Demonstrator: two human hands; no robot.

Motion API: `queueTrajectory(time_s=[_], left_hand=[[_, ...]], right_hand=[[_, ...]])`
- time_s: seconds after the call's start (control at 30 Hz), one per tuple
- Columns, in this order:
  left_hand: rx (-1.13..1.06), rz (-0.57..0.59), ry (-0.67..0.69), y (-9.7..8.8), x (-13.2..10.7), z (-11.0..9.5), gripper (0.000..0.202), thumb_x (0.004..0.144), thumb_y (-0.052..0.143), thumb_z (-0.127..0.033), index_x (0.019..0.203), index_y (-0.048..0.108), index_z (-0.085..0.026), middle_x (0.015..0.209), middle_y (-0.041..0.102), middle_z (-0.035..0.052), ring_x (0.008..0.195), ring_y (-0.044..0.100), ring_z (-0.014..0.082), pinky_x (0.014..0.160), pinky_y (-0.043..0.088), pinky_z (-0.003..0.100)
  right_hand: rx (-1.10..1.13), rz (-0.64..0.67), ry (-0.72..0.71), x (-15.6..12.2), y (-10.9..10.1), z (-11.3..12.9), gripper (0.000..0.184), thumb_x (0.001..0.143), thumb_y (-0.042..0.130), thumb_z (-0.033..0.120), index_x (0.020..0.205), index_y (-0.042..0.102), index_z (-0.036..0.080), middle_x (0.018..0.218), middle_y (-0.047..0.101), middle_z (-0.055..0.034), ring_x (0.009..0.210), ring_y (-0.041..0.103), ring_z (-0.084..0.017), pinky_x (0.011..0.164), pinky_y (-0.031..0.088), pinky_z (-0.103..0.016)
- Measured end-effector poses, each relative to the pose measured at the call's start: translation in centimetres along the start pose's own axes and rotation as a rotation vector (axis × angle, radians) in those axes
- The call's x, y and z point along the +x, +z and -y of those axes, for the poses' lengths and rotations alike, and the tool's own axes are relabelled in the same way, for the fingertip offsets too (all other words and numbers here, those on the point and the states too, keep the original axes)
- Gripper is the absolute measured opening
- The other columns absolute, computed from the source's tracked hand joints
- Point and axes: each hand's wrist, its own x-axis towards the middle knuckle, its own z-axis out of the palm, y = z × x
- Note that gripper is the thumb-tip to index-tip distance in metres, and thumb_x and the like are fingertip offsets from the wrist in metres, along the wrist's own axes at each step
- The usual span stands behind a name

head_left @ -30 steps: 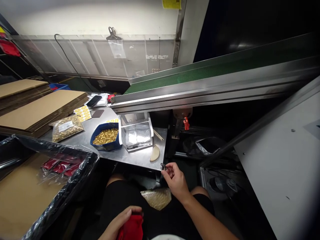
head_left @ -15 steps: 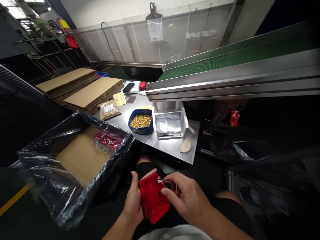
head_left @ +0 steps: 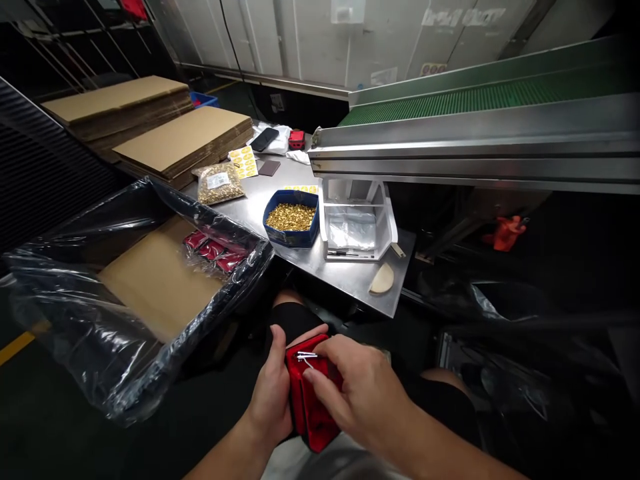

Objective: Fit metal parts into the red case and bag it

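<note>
My left hand is wrapped round the left side of a red tray-like case held over my lap. My right hand lies over the case's right part, its fingers pinched on a small shiny metal piece that rests at the case's top edge. Beyond my knees stands a steel table with a blue bin of small gold-coloured parts and a clear plastic tray beside it.
A cardboard box lined with black plastic holds red cases at the left. Flat cardboard stacks and a bag of gold parts lie behind. A green conveyor with a steel frame runs overhead on the right.
My right hand came back from the table edge with the metal piece to the red case. My left hand lifted the case into view. The view swung left and down.
</note>
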Motion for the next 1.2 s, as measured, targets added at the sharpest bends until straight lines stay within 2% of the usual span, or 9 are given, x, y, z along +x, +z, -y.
queueTrajectory(time_s=[0.2, 0.43, 0.53, 0.63, 0.73, 0.8, 0.93, 1.2], left_hand=[[0.049, -0.008, -0.026, 0.2, 0.1, -0.2, 0.081, 0.092, 0.034, -0.071, 0.145, 0.043, -0.011, 0.104, 0.072, 0.0217, 0.097, 0.071, 0.0362, 0.084, 0.057, 0.046], [0.067, 0.002, -0.026, 0.4, 0.1, 0.2, 0.074, 0.094, 0.036, -0.067, 0.141, 0.048, -0.011, 0.105, 0.072, 0.0199, 0.096, 0.071, 0.0339, 0.087, 0.056, 0.047], [0.055, 0.023, -0.039, 0.5, 0.1, 0.1, 0.072, 0.095, 0.034, -0.065, 0.141, 0.046, -0.011, 0.106, 0.072, 0.0198, 0.094, 0.071, 0.0332, 0.085, 0.056, 0.046], [0.054, 0.068, -0.029, 0.7, 0.1, 0.0, 0.069, 0.096, 0.034, -0.064, 0.140, 0.046, -0.012, 0.106, 0.071, 0.0197, 0.086, 0.072, 0.0320, 0.079, 0.057, 0.045], [0.010, 0.154, -0.054, 1.0, 0.1, 0.0, 0.064, 0.097, 0.034, -0.063, 0.137, 0.049, -0.015, 0.103, 0.072, 0.0178, 0.084, 0.072, 0.0304, 0.079, 0.056, 0.044], [-0.042, 0.218, -0.092, 1.0, 0.1, 0.2, 0.060, 0.098, 0.033, -0.062, 0.133, 0.053, -0.017, 0.101, 0.073, 0.0150, 0.088, 0.072, 0.0295, 0.083, 0.055, 0.044], [-0.096, 0.300, -0.158, 1.0, 0.0, 0.5, 0.062, 0.097, 0.031, -0.064, 0.119, 0.062, -0.015, 0.095, 0.073, 0.0139, 0.092, 0.072, 0.0290, 0.088, 0.054, 0.043], [-0.126, 0.302, -0.178, 1.8, -0.4, 0.8, 0.059, 0.098, 0.033, -0.061, 0.092, 0.068, -0.014, 0.088, 0.073, 0.0104, 0.090, 0.071, 0.0266, 0.091, 0.052, 0.040]], right_hand=[[0.011, 0.065, 0.026, 0.3, -0.7, 0.0, 0.008, 0.088, 0.059, 0.032, 0.093, 0.064, 0.027, 0.080, 0.066, 0.0043, 0.068, 0.057, -0.013, 0.062, 0.039, -0.027], [0.032, 0.095, -0.001, 0.2, -1.1, -0.5, 0.013, 0.092, 0.054, 0.027, 0.082, 0.060, 0.022, 0.076, 0.063, 0.0022, 0.066, 0.054, -0.012, 0.062, 0.039, -0.026], [0.014, 0.017, -0.089, -0.2, -1.6, -1.4, 0.011, 0.094, 0.053, 0.027, 0.094, 0.064, 0.022, 0.080, 0.064, 0.0007, 0.069, 0.056, -0.012, 0.063, 0.042, -0.026], [-0.119, -0.058, -0.286, -0.2, -2.1, -2.1, 0.018, 0.095, 0.054, 0.027, 0.110, 0.063, 0.021, 0.085, 0.064, -0.0021, 0.072, 0.057, -0.014, 0.064, 0.043, -0.027], [-0.295, -0.109, -0.477, 0.0, -2.3, -2.2, 0.022, 0.096, 0.055, 0.025, 0.114, 0.063, 0.016, 0.088, 0.065, -0.0052, 0.075, 0.056, -0.017, 0.065, 0.045, -0.030], [-0.355, -0.122, -0.548, 0.1, -2.2, -2.1, 0.023, 0.095, 0.056, 0.022, 0.115, 0.062, 0.014, 0.093, 0.068, -0.0068, 0.076, 0.056, -0.018, 0.066, 0.045, -0.032], [-0.405, -0.116, -0.591, 0.2, -2.0, -2.1, 0.025, 0.094, 0.055, 0.016, 0.118, 0.060, 0.013, 0.099, 0.069, -0.0076, 0.075, 0.054, -0.018, 0.064, 0.045, -0.033], [-0.471, -0.048, -0.572, 0.0, -2.1, -2.3, 0.024, 0.096, 0.049, 0.015, 0.118, 0.059, 0.014, 0.091, 0.068, -0.0072, 0.073, 0.055, -0.018, 0.064, 0.044, -0.034]])
